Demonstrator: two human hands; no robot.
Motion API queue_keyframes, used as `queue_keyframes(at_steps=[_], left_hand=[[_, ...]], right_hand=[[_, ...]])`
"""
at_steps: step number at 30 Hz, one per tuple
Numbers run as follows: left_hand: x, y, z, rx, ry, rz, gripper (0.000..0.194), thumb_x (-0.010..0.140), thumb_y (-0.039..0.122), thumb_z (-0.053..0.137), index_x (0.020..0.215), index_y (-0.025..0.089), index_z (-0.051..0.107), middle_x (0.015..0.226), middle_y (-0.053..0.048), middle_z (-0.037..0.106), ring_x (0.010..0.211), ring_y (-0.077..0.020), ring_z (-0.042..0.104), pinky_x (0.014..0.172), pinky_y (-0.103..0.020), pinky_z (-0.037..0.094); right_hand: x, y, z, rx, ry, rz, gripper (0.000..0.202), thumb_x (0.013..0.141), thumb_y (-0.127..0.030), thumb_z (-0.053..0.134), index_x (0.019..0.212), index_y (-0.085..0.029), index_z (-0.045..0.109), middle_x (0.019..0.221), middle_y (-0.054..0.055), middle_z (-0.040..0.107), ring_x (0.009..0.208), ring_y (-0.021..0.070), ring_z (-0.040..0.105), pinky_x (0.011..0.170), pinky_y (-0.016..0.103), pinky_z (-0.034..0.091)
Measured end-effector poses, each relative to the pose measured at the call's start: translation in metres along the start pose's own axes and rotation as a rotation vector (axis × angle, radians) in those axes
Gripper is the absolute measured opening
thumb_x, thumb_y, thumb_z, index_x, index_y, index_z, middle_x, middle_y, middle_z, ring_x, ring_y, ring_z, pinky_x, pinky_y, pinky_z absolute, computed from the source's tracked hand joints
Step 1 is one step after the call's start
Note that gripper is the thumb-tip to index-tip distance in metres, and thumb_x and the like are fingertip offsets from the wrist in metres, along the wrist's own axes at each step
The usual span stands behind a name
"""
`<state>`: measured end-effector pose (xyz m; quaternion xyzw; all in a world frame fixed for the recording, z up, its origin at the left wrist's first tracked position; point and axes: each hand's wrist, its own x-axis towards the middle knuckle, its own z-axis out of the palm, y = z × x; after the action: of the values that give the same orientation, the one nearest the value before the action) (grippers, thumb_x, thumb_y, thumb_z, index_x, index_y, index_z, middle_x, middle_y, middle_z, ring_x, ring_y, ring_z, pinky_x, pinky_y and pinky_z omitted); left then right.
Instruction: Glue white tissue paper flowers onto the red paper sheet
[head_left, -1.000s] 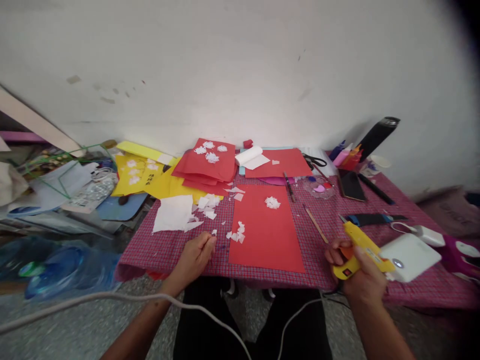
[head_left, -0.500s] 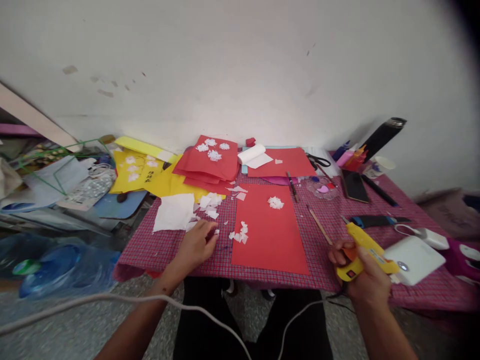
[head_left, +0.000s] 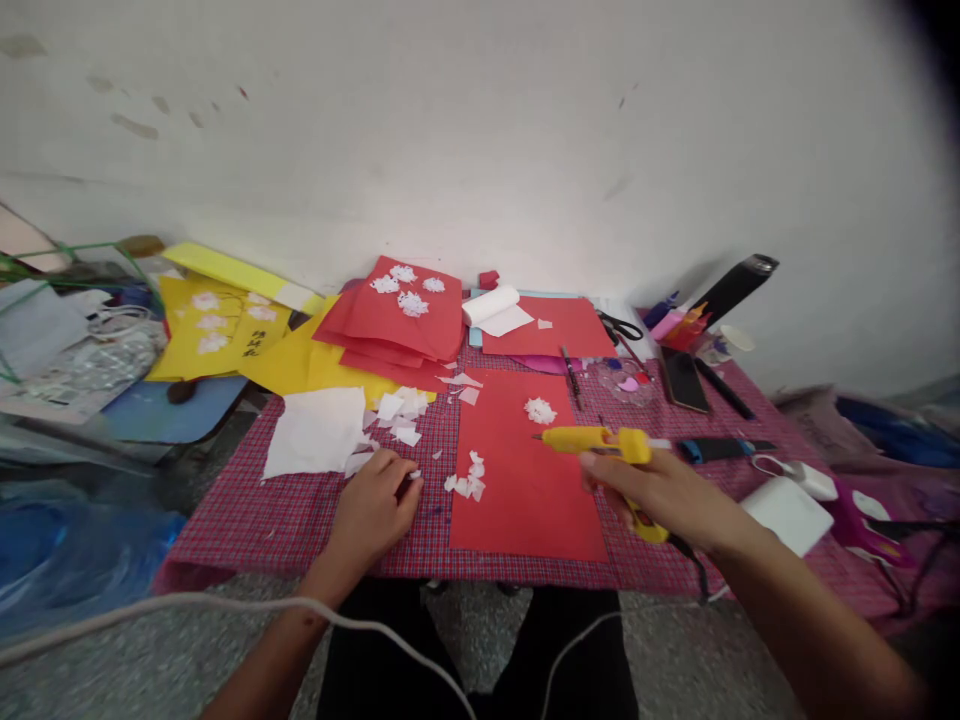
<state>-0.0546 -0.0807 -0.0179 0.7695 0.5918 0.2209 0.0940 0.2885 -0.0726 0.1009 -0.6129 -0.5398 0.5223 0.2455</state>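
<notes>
My right hand [head_left: 652, 490] is wrapped round the grip of a yellow glue gun [head_left: 592, 440]. The gun's nozzle points left, above a red sheet of paper [head_left: 525, 510]. A white paper flower [head_left: 540, 410] lies on the upper part of that sheet, beyond the nozzle. Several small white paper scraps [head_left: 471, 480] rest along its left edge. Left of the sheet, my left hand [head_left: 375, 505] pinches a small white paper piece [head_left: 415, 474] between thumb and finger. Just beyond it lie more torn scraps [head_left: 405, 410] and a white paper square [head_left: 315, 430].
Folded red papers [head_left: 405, 320] with white flowers stand at the back, beside a white paper roll [head_left: 491, 305]. To the right are scissors [head_left: 619, 327], a phone [head_left: 684, 378], a dark bottle [head_left: 739, 285] and a blue-black cutter [head_left: 716, 449]. A white cable [head_left: 247, 603] crosses in front.
My right hand has carried the glue gun left, from the table's right side to above the red sheet. The left hand keeps its pinch near the scraps. The view has shifted slightly right.
</notes>
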Motion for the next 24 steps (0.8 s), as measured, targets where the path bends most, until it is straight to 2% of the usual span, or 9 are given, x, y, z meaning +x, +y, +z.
queue_keyframes(at_steps=[2, 4, 8, 11, 17, 21, 24], left_hand=[[0.0, 0.0, -0.001, 0.0, -0.002, 0.005, 0.016, 0.096, 0.029, 0.051, 0.094, 0.02, 0.064, 0.094, -0.006, 0.061, 0.091, -0.0221, 0.06, 0.084, -0.036, 0.049], [0.0, -0.001, -0.001, -0.002, -0.002, 0.008, 0.017, 0.096, 0.029, 0.05, 0.095, 0.02, 0.065, 0.094, -0.006, 0.061, 0.091, -0.0219, 0.06, 0.085, -0.036, 0.05], [0.0, -0.003, 0.0, -0.013, -0.002, 0.019, 0.018, 0.096, 0.029, 0.05, 0.098, 0.02, 0.066, 0.095, -0.007, 0.062, 0.091, -0.0222, 0.06, 0.085, -0.036, 0.05], [-0.001, -0.003, 0.0, -0.022, -0.003, 0.014, 0.019, 0.097, 0.029, 0.049, 0.098, 0.02, 0.066, 0.096, -0.007, 0.062, 0.093, -0.0231, 0.061, 0.085, -0.037, 0.05], [-0.001, -0.003, 0.0, -0.048, -0.004, -0.008, 0.018, 0.097, 0.029, 0.05, 0.095, 0.02, 0.066, 0.096, -0.006, 0.063, 0.092, -0.0226, 0.061, 0.086, -0.037, 0.05], [-0.001, -0.004, 0.0, -0.067, 0.007, -0.004, 0.016, 0.097, 0.027, 0.05, 0.093, 0.021, 0.064, 0.096, -0.006, 0.063, 0.093, -0.0222, 0.061, 0.087, -0.036, 0.05], [-0.002, -0.004, 0.0, -0.074, 0.013, -0.005, 0.015, 0.097, 0.027, 0.051, 0.095, 0.021, 0.064, 0.096, -0.006, 0.063, 0.094, -0.0223, 0.061, 0.086, -0.036, 0.049]], right_hand=[[0.023, -0.014, 0.014, -0.064, -0.041, -0.023, 0.029, 0.081, -0.049, 0.072, 0.076, -0.021, 0.073, 0.047, -0.003, 0.055, 0.038, 0.0106, 0.048, 0.034, 0.021, 0.034], [0.043, -0.021, 0.026, -0.156, -0.105, -0.03, 0.025, 0.082, -0.045, 0.07, 0.09, -0.022, 0.074, 0.053, -0.005, 0.058, 0.037, 0.0082, 0.046, 0.034, 0.019, 0.032], [0.068, -0.024, 0.038, -0.346, -0.11, -0.097, 0.022, 0.083, -0.042, 0.067, 0.079, -0.021, 0.073, 0.05, -0.005, 0.054, 0.041, 0.0083, 0.043, 0.04, 0.02, 0.032], [0.074, -0.023, 0.041, -0.389, -0.113, -0.135, 0.025, 0.085, -0.044, 0.064, 0.079, -0.021, 0.074, 0.049, -0.004, 0.052, 0.043, 0.0101, 0.043, 0.043, 0.023, 0.033], [0.077, -0.029, 0.046, -0.494, -0.175, -0.109, 0.034, 0.089, -0.044, 0.057, 0.109, -0.025, 0.077, 0.047, -0.006, 0.048, 0.044, 0.0116, 0.042, 0.047, 0.025, 0.035], [0.08, -0.027, 0.047, -0.608, -0.137, -0.105, 0.035, 0.089, -0.047, 0.056, 0.105, -0.025, 0.079, 0.048, -0.005, 0.051, 0.045, 0.0125, 0.046, 0.049, 0.025, 0.035], [0.082, -0.024, 0.047, -0.637, -0.155, -0.102, 0.036, 0.091, -0.047, 0.055, 0.11, -0.027, 0.077, 0.054, -0.003, 0.058, 0.047, 0.0129, 0.049, 0.05, 0.025, 0.036]])
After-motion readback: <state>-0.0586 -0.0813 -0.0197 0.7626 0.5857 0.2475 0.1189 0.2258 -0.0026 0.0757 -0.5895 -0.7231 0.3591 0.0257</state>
